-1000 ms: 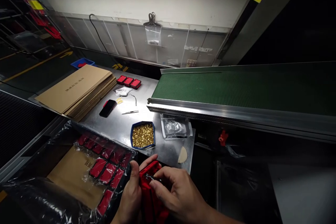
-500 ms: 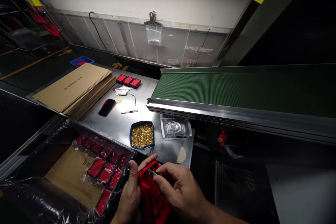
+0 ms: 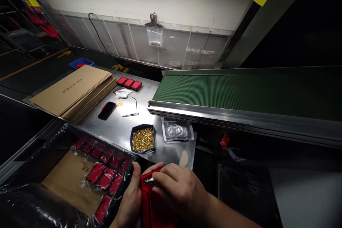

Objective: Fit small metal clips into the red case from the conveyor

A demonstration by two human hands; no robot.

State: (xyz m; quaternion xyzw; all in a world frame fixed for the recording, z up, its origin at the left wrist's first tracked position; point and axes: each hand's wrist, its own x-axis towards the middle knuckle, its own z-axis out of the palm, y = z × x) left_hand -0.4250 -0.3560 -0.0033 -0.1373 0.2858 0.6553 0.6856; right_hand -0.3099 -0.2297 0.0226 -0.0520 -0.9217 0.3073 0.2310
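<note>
At the bottom centre, my left hand (image 3: 130, 197) is closed round the left side of a red case-like piece (image 3: 155, 205) with a dark edge. My right hand (image 3: 181, 188) pinches a small shiny metal piece (image 3: 149, 180) at the upper part of that red piece. Its exact kind is too small to make out, and my fingers cover part of it. Just beyond my hands, a blue tray (image 3: 130, 142) full of small gold-coloured bits (image 3: 143, 139) stands on the metal table (image 3: 93, 125).
Left of my hands is a plastic-lined box (image 3: 72, 171) with rows of red cases. Flat cardboard sheets (image 3: 73, 87) are stacked behind it. A phone (image 3: 107, 110), a slim metal tool (image 3: 130, 115) and a clear bag (image 3: 176, 131) lie about. A green conveyor (image 3: 203, 89) runs rightward.
My right hand has turned, its fingers now lying further over the red piece, and the metal piece has shifted slightly left and down. My left hand keeps its hold.
</note>
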